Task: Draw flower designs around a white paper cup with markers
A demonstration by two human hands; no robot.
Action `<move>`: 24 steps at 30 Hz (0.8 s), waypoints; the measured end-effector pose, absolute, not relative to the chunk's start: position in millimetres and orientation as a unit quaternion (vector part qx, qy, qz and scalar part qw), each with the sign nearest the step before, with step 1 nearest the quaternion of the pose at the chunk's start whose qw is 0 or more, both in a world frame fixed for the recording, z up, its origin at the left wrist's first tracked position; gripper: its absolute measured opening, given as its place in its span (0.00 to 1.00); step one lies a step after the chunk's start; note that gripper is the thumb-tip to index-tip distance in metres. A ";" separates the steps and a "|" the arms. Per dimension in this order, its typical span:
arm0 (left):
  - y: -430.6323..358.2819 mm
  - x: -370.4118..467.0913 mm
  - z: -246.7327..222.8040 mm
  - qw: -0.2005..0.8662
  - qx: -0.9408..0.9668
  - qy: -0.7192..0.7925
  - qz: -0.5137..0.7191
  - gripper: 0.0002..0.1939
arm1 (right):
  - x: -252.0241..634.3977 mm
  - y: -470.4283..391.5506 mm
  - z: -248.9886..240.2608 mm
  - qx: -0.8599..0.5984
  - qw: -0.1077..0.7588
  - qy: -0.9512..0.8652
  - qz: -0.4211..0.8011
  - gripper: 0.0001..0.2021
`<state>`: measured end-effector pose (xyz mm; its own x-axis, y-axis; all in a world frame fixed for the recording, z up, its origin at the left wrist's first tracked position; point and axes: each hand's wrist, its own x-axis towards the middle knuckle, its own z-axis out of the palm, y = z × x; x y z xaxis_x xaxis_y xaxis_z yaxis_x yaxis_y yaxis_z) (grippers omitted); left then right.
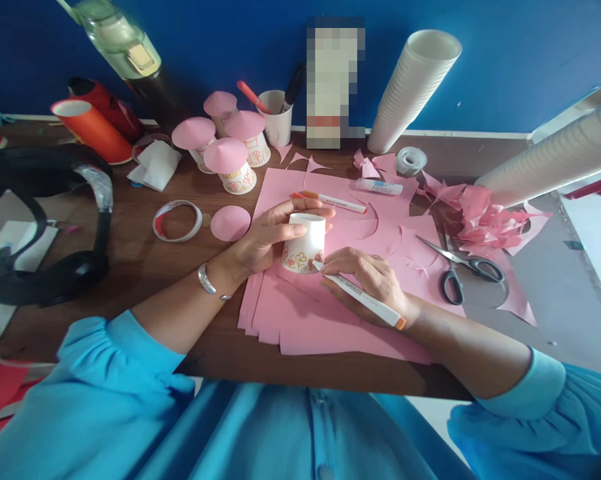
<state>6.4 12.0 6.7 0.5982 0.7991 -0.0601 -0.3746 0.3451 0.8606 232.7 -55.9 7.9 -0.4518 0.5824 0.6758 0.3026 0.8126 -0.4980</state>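
A white paper cup with orange and red flowers drawn along its lower part stands upright over the pink sheets. Around its left side and back wrap the fingers of my left hand, thumb on the front. My right hand grips a white marker with an orange end, and the marker's tip meets the cup's lower right side. Behind the cup lies another white marker. Left of my left hand is a pink paper disc.
Scissors lie at right, near crumpled pink scraps. Cups with pink cone roofs stand at back left, beside a pen cup. Tall cup stacks rise behind. A tape roll and black headgear are left.
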 end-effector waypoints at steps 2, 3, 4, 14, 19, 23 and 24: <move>11.8 6.2 7.5 0.782 0.434 0.247 0.372 0.24 | 232.1 -56.1 7.9 -0.267 0.453 -0.836 0.155 0.07; 11.8 6.0 7.8 0.781 0.436 0.249 0.372 0.24 | 231.9 -56.2 8.2 -0.270 0.452 -0.836 0.154 0.07; 11.9 5.9 8.1 0.780 0.438 0.250 0.372 0.24 | 231.8 -56.5 8.7 -0.273 0.451 -0.836 0.152 0.07; 13.3 4.8 7.6 0.776 0.434 0.249 0.385 0.24 | 239.1 -58.2 17.7 -0.263 0.471 -0.826 0.164 0.06; 14.3 4.3 5.6 0.780 0.425 0.241 0.391 0.24 | 237.4 -57.4 16.9 -0.257 0.455 -0.835 0.173 0.08; 14.7 4.5 3.5 0.777 0.423 0.239 0.399 0.22 | 234.1 -57.9 14.9 -0.242 0.445 -0.847 0.163 0.07; 14.6 4.8 3.5 0.776 0.424 0.240 0.400 0.21 | 233.3 -58.1 14.6 -0.238 0.446 -0.848 0.157 0.07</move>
